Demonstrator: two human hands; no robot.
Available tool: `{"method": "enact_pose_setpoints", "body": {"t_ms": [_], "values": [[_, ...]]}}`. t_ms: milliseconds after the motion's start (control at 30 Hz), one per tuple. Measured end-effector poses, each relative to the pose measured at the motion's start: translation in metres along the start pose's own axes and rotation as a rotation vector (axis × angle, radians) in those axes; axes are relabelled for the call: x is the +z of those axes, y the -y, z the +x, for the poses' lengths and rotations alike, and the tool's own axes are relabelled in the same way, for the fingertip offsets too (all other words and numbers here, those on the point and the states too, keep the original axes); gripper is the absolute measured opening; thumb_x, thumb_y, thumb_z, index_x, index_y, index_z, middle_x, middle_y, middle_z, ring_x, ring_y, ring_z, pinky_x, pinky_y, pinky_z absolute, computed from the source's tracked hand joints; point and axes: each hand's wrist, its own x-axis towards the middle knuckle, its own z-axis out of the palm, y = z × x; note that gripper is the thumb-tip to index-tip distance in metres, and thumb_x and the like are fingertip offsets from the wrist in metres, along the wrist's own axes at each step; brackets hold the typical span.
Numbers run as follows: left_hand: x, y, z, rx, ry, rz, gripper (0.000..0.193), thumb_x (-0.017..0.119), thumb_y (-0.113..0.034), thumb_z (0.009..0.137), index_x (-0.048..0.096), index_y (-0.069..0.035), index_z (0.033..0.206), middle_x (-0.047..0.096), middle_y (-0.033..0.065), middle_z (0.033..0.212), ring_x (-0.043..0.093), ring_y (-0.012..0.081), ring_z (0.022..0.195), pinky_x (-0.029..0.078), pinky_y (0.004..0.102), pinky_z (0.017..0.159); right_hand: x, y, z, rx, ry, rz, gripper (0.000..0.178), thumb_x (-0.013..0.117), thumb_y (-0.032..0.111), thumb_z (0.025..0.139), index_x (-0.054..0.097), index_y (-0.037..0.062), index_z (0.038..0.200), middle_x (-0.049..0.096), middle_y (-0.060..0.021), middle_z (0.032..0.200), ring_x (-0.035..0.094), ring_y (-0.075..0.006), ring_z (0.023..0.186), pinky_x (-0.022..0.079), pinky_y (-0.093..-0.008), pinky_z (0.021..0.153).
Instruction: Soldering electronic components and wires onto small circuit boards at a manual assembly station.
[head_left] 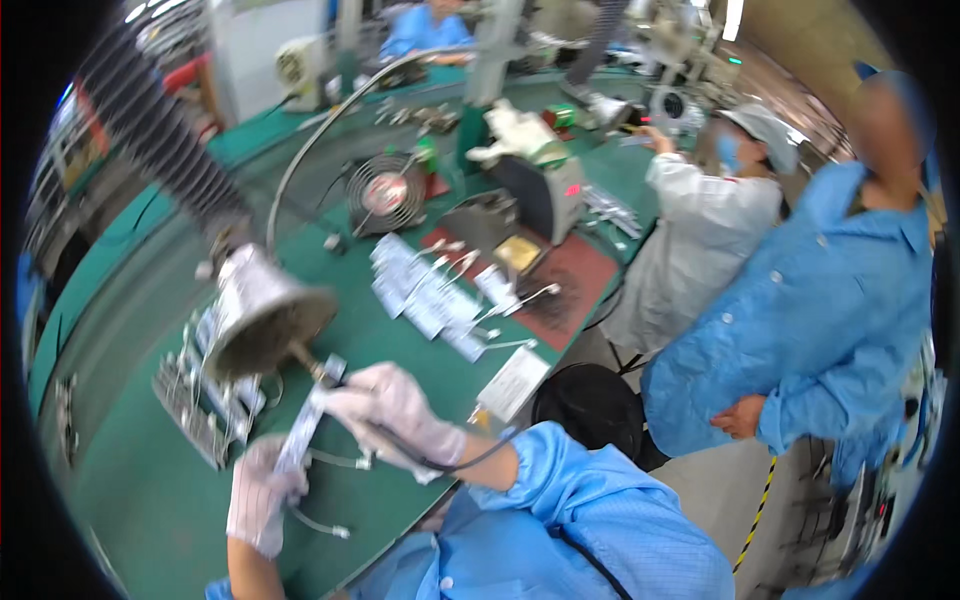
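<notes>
My left hand (268,490), in a white glove, pinches the lower end of a narrow pale strip (303,430) with short white cables and connectors hanging beside it. In my gloved right hand (388,408) is a soldering iron (303,355), its metal end pointing up and left toward the mouth of a metal fume hood (265,310). The iron's black cord (440,466) curves away to the right. The strip's upper end lies close to my right fingers; whether the iron touches it I cannot tell.
A ribbed hose (165,130) carries the hood. Metal holders with strips (205,390) lie left, more cabled strips (430,305) beyond my hands. A fan (385,193), a soldering station (545,195) and a white card (512,384) share the green bench. Two people (790,300) (690,230) are at right.
</notes>
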Motion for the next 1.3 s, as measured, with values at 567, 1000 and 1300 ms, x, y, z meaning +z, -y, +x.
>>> {"method": "enact_pose_setpoints", "body": {"t_ms": [567, 1000, 1300], "values": [[0.006, 0.030, 0.014, 0.083, -0.110, 0.098, 0.026, 0.049, -0.009, 0.085, 0.051, 0.005, 0.107, 0.063, 0.0104, 0.063, 0.063, 0.0182, 0.049, 0.052, 0.0287, 0.047, 0.011, 0.005, -0.026, 0.089, 0.021, 0.045, 0.022, 0.055, 0.001, 0.079, 0.050, -0.0017, 0.100, 0.064, -0.0173, 0.087, 0.058, -0.0259, 0.068, 0.048, -0.0357, 0.063], [0.010, 0.035, 0.019, 0.187, -0.108, 0.164, 0.026, 0.047, -0.006, 0.082, 0.049, 0.003, 0.106, 0.062, 0.0110, 0.060, 0.063, 0.0214, 0.049, 0.051, 0.0324, 0.050, 0.009, 0.006, -0.020, -0.007, 0.171, -0.040, 0.026, 0.051, 0.008, 0.084, 0.048, -0.0068, 0.105, 0.059, -0.0188, 0.090, 0.054, -0.0154, 0.066, 0.045, -0.0266, 0.064], [0.010, 0.035, 0.018, 0.195, -0.106, 0.170, 0.025, 0.048, -0.007, 0.083, 0.048, 0.003, 0.105, 0.061, 0.0102, 0.059, 0.063, 0.0223, 0.050, 0.050, 0.0332, 0.048, 0.011, 0.007, -0.023, 0.087, 0.168, -0.006, 0.027, 0.052, 0.008, 0.084, 0.048, -0.0061, 0.106, 0.059, -0.0180, 0.090, 0.055, -0.0166, 0.070, 0.046, -0.0275, 0.066]]}}
